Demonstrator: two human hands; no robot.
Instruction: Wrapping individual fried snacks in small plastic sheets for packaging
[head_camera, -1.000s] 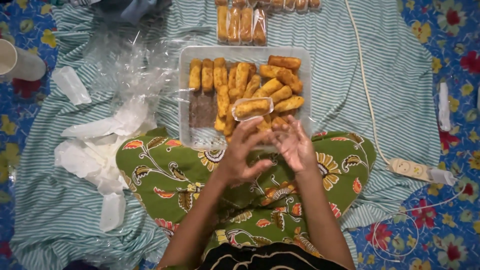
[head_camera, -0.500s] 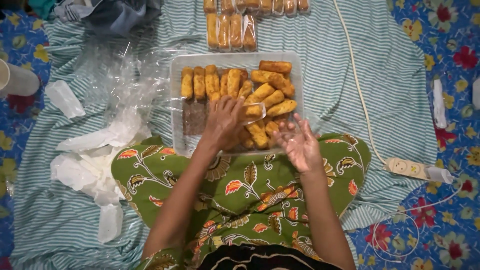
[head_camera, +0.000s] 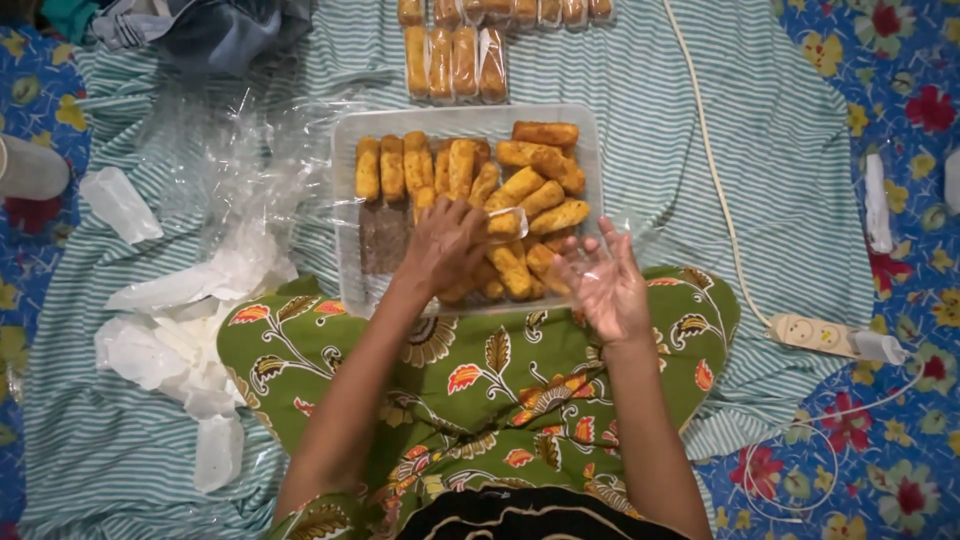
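Clear-wrapped golden sticks (head_camera: 455, 62) in rows above tray; clear wrappers (head_camera: 215, 160) piled left.

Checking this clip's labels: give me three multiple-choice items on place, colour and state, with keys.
1. Where is the left hand?
A. over the tray of fried rolls
B. on the power strip
C. on the white papers

2. The striped cloth is:
A. red and black
B. green and white
C. plain yellow

3. The right hand is:
A. clenched in a fist
B. out of view
C. open, with clear wrap on it

Key: 1 A, its fingers lie on the rolls; 2 B, stripes show; 3 C, fingers are spread.
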